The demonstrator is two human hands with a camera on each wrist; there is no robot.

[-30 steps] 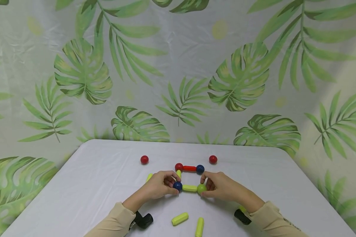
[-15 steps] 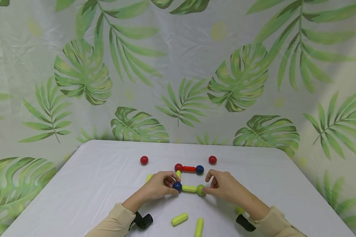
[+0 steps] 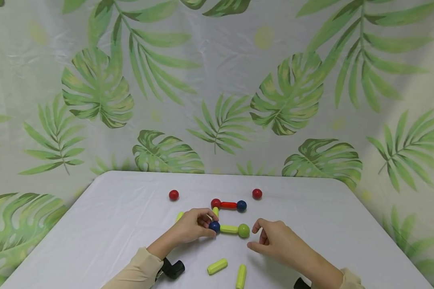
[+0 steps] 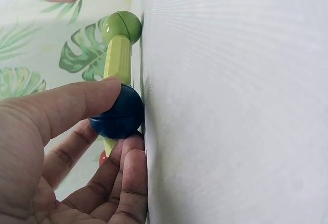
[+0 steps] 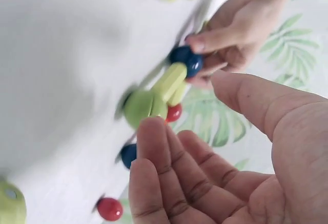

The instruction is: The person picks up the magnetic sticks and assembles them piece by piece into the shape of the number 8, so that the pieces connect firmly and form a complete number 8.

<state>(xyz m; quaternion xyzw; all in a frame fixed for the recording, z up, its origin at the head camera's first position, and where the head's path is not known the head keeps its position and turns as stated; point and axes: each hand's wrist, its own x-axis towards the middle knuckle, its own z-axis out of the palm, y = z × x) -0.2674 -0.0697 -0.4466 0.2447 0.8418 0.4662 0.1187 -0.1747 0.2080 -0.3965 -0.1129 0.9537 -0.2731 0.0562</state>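
Note:
My left hand [image 3: 189,228] pinches a near blue ball [image 3: 214,227] between thumb and fingers, low over the white table. A yellow-green rod [image 3: 229,229] joins that ball to a green ball [image 3: 244,230] on its right. From the blue ball a second yellow-green rod [image 3: 215,212], partly behind my fingers, runs back to a red ball [image 3: 215,204]. A red rod [image 3: 228,205] links the red ball to a far blue ball [image 3: 241,206]. Just right of the green ball, my right hand [image 3: 275,239] holds nothing, its thumb and fingers spread apart.
Loose red balls lie at the back left [image 3: 173,195] and back right [image 3: 257,194]. Two loose yellow-green rods, one slanted [image 3: 217,266] and one lengthwise [image 3: 240,276], lie in front. Another rod [image 3: 179,216] shows behind my left hand. A leaf-patterned cloth [image 3: 217,120] hangs behind the table.
My right hand has let go of the green ball and drawn back to the right and nearer, its fingers parting. The left hand keeps its grip on the near blue ball.

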